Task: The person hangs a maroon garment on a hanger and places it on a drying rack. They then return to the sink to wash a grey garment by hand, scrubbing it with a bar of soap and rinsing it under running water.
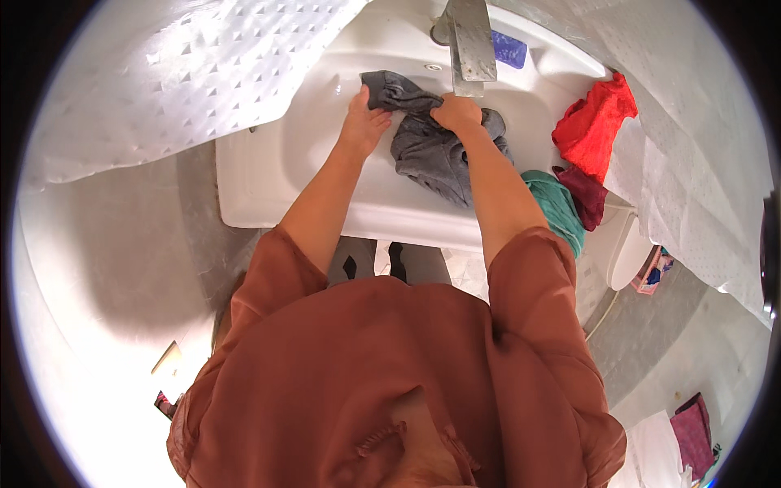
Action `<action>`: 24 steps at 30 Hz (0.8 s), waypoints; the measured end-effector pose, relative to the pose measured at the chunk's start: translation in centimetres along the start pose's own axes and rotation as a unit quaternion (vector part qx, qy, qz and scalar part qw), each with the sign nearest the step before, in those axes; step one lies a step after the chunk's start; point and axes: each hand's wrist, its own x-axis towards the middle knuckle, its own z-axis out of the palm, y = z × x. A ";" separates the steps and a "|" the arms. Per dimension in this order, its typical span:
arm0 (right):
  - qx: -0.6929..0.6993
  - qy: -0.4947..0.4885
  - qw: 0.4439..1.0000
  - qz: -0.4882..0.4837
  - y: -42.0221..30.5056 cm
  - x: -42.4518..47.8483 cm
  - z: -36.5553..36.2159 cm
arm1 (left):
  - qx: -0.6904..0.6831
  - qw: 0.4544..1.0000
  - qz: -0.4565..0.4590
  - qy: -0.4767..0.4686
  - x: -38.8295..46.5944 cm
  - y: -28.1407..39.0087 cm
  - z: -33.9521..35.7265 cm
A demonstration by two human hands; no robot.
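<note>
A wet dark grey garment (pixel 436 155) lies bunched in the white tub (pixel 256 165). My right hand (pixel 457 113) grips it from above, just below the metal faucet (pixel 473 43). From that grip a narrower part of the cloth stretches left to my left hand (pixel 367 125). There its end sits between my thumb and fingers, with the fingertips loosely spread beneath it. Folds and my right forearm hide part of the garment.
A blue rectangular bar (pixel 509 50) rests beside the faucet. Red cloth (pixel 595 125), maroon cloth (pixel 584 198) and teal cloth (pixel 556 207) hang at the tub's right end. Shower curtains (pixel 201 67) drape on both sides. A white toilet lid (pixel 625 253) is at right.
</note>
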 end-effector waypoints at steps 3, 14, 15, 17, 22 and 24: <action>0.050 0.102 0.981 -0.156 -1.7 -2.5 1.2 | -0.018 0.999 -0.002 -0.050 -0.3 0.1 1.4; 0.184 0.178 0.945 -0.204 -7.7 -13.9 -0.4 | 0.033 0.991 0.013 -0.130 -5.0 -0.1 3.2; 0.181 0.167 0.956 -0.157 -7.0 -12.0 -0.5 | 0.058 0.997 0.039 -0.045 -5.7 -0.5 5.0; 0.190 0.234 0.951 -0.062 -4.6 -7.8 0.1 | 0.068 0.996 0.055 0.013 -6.7 -0.9 7.1; 0.220 0.265 0.930 -0.128 -5.9 -10.3 -0.5 | 0.036 0.999 0.025 -0.011 -6.9 1.5 6.4; 0.192 0.248 0.928 -0.201 -8.7 -14.3 -0.8 | 0.046 0.998 0.034 -0.017 -7.3 1.6 5.8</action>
